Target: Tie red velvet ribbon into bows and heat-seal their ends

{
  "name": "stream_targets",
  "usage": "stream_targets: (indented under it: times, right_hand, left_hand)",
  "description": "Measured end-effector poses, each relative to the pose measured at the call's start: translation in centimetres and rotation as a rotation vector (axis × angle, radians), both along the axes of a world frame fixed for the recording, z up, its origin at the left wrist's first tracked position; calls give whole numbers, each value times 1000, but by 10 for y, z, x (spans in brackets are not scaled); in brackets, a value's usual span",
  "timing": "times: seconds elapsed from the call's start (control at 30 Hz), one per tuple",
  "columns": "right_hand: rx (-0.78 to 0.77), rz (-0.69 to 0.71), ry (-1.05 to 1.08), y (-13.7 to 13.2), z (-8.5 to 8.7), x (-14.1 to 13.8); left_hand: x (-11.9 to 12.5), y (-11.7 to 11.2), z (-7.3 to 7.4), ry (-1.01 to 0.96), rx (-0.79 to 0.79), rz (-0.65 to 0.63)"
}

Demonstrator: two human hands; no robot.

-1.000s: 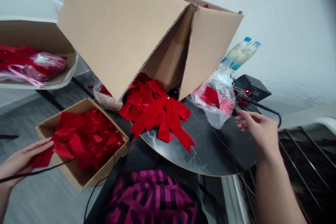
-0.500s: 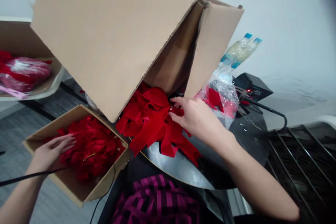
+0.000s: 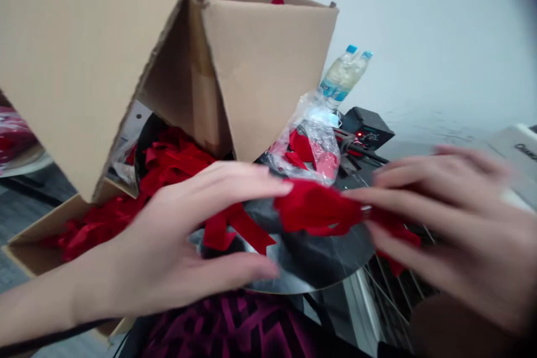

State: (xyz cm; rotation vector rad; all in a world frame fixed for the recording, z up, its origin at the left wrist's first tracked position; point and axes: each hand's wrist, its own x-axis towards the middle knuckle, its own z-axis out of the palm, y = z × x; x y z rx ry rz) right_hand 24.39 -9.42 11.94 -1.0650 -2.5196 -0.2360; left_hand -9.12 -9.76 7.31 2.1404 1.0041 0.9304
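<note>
A red velvet ribbon bow [image 3: 321, 208] is in front of me, slightly blurred, its tails hanging out beyond my fingers. My right hand [image 3: 457, 229] pinches it near the middle, where a small shiny piece shows between thumb and fingers. On the other side, my left hand [image 3: 180, 240] is open, thumb well apart from the straight fingers. Its fingertips reach the bow's left edge; whether they touch is unclear. Behind that hand, more red bows [image 3: 176, 156] lie in a heap on the round dark table [image 3: 293, 274], with ribbon tails spread over its surface.
A large cardboard box [image 3: 268, 67] with open flaps looms over the table. Lower left stands a smaller carton [image 3: 25, 249] of red ribbons. A plastic bag [image 3: 323, 151], bottles [image 3: 344, 78] and a black device [image 3: 367, 128] with a red light stand behind. A rack [image 3: 403, 291] is at right.
My right hand has lifted a bow from the heap and brought it rightward and closer. My left hand has left the small carton and come up beside the bow. The view has shifted right.
</note>
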Motion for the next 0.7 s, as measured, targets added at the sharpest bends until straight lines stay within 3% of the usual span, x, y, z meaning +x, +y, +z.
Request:
stream_targets:
  times: [0.03, 0.1, 0.17, 0.23, 0.33, 0.43, 0.53, 0.7]
  right_hand:
    - [-52, 60, -72, 1, -6, -6]
    - [-135, 140, -14, 12, -18, -15]
    - [-197, 48, 207, 35, -31, -13]
    - [-256, -168, 355, 69, -49, -7]
    - [-439, -356, 109, 118, -87, -5]
    - [-473, -378, -17, 144, -118, -14]
    - [-473, -390, -58, 149, -127, -17]
    - [-477, -439, -15, 152, -128, -1]
  left_hand:
    - [21, 11, 5, 61, 3, -19]
    - [51, 33, 4, 181, -110, -112]
    - [67, 54, -4, 305, -330, -198]
    - [74, 70, -14, 393, -450, -232]
    - [78, 87, -26, 480, -400, -231]
    - [80, 99, -37, 538, -359, -296]
    - [82, 111, -46, 528, -417, -360]
    - [79, 122, -55, 462, -493, -333]
